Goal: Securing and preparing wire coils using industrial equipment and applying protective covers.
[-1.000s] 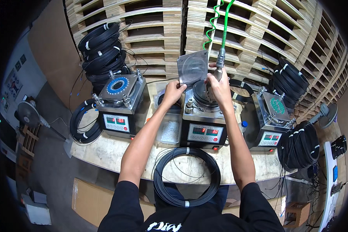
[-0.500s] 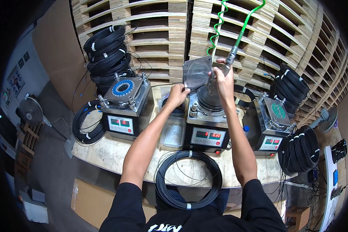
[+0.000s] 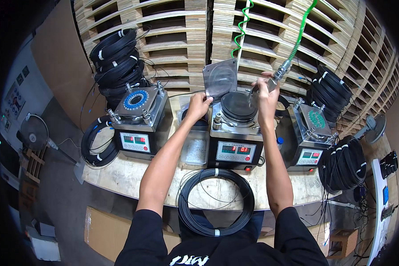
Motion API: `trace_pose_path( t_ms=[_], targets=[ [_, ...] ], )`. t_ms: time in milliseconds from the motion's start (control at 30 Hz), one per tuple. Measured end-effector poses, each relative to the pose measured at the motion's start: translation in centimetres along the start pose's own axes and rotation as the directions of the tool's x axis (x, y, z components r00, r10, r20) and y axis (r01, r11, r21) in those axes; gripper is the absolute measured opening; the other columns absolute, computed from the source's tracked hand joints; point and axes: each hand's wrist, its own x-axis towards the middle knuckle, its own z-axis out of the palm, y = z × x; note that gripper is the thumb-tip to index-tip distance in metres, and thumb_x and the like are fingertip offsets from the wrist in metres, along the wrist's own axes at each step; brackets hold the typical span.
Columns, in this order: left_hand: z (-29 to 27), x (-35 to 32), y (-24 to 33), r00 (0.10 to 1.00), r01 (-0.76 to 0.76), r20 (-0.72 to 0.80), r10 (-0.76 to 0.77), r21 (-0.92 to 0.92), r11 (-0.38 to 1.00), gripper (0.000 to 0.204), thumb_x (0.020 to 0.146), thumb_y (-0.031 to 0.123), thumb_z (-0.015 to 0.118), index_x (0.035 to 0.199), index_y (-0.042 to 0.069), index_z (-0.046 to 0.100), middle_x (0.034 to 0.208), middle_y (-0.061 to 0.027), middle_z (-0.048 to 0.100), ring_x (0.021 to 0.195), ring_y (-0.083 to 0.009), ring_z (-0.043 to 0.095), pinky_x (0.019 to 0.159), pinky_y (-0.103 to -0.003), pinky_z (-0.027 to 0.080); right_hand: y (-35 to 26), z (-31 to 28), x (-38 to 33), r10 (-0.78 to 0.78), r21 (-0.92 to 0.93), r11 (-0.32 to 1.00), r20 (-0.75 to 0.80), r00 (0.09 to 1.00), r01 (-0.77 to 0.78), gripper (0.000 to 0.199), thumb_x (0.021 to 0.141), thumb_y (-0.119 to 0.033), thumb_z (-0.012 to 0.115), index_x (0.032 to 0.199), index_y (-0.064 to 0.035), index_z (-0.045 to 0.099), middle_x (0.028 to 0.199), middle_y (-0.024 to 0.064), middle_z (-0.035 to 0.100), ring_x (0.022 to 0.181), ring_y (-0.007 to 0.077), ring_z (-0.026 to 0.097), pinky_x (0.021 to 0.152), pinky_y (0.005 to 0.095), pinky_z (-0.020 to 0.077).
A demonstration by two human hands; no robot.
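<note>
In my left hand (image 3: pixel 197 107), closed at its lower corner, a square grey plate (image 3: pixel 221 77) with a round mark stands tilted up. It is just behind and left of the round dark polishing disc (image 3: pixel 237 106) on the middle machine (image 3: pixel 236 150). My right hand (image 3: pixel 267 95) is wrapped round a metal air blow gun (image 3: pixel 272 83), its nozzle pointing down toward the disc's right side. A green air hose (image 3: pixel 300 33) runs up from the gun. The machine's panel shows lit red digits.
Similar machines stand left (image 3: pixel 136 119) with a blue-ringed fixture and right (image 3: pixel 314 128) with a green-dotted one. A black cable coil (image 3: pixel 185 208) overhangs the bench's front edge. A clear tray (image 3: pixel 195 150) sits left of the middle machine. Cable stacks (image 3: pixel 115 66) and pallets (image 3: pixel 173 44) rise behind.
My right hand has moved right with the blow gun, away from the plate, baring more of the disc. The plate has shifted slightly left in my left hand.
</note>
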Motion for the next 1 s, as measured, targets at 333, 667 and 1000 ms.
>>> trace_pose_path(
  t_ms=[333,667,1000],
  targets=[
    [-0.9,-0.1,-1.4,0.997,-0.067,-0.022,0.068,0.039,0.997,0.024,0.089,0.017,0.071,0.091,-0.007,0.069,0.080,-0.0242,0.070,0.073,-0.0336,0.069,0.068,-0.041,0.050,-1.6,-5.4,-2.1,-0.007,-0.354,0.935,0.071,0.997,0.032,0.013,0.097,-0.005,0.054,0.109,-0.0031,0.054,0.079,0.0011,0.057,0.069,0.0073,0.052,0.064,0.0258,0.0435],
    [-0.9,-0.6,0.6,1.000,0.006,-0.012,-0.004,0.176,0.984,0.027,0.089,0.020,0.071,0.093,-0.006,0.069,0.081,-0.0249,0.069,0.076,-0.0367,0.070,0.069,-0.042,0.051,-2.0,-8.0,-0.5,0.227,-0.151,0.967,0.137,0.964,-0.207,0.022,0.093,-0.013,0.058,0.115,-0.0079,0.057,0.082,0.0014,0.064,0.074,0.0074,0.059,0.069,0.0249,0.0456],
    [-0.9,0.0,-2.5,1.000,0.004,-0.014,-0.002,0.128,0.992,0.028,0.090,0.022,0.070,0.094,-0.006,0.068,0.082,-0.0235,0.070,0.075,-0.0337,0.069,0.069,-0.042,0.050,-3.7,-11.2,-0.8,0.355,-0.235,0.927,0.287,0.890,-0.294,0.025,0.092,-0.017,0.059,0.115,-0.0091,0.056,0.085,0.0009,0.061,0.079,0.0099,0.060,0.073,0.0253,0.0467]
  ],
)
